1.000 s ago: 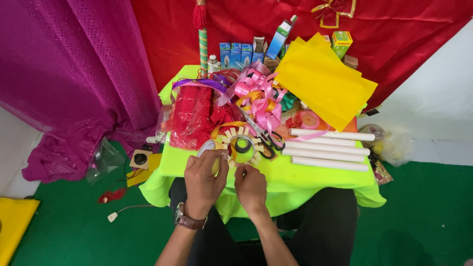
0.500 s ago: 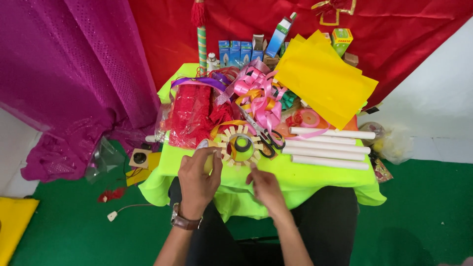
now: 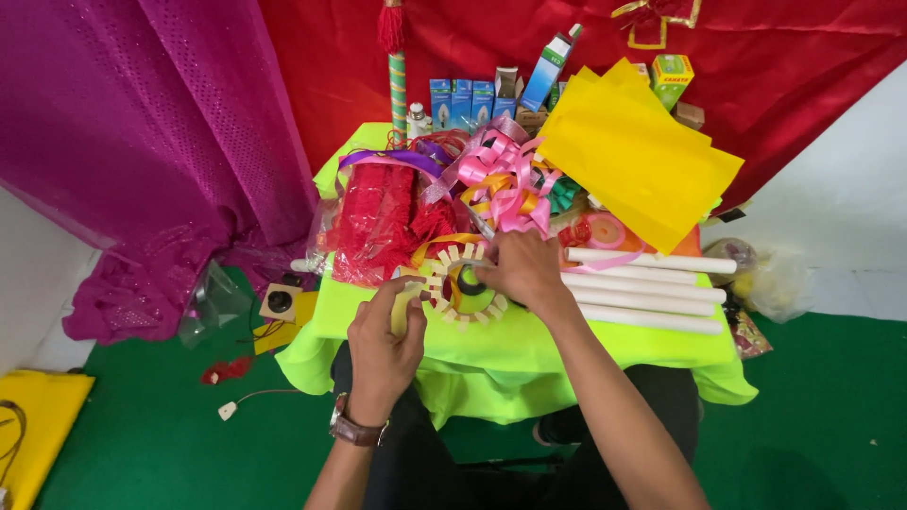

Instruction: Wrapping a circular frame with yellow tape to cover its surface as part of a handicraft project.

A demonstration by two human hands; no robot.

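Tight workspace: paper ring ornament sits at the near edge of the lime table, red netting left, white tubes right. My left hand pinches a pale strip beside it. My right hand, pulled back half a second ago, now covers the ornament's right side; its grip I cannot tell.

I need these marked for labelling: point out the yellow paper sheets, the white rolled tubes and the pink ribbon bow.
yellow paper sheets [image 3: 635, 165], head view, middle of the top sheet.
white rolled tubes [image 3: 642, 286], head view, middle of the second tube.
pink ribbon bow [image 3: 504, 179], head view, centre loops.
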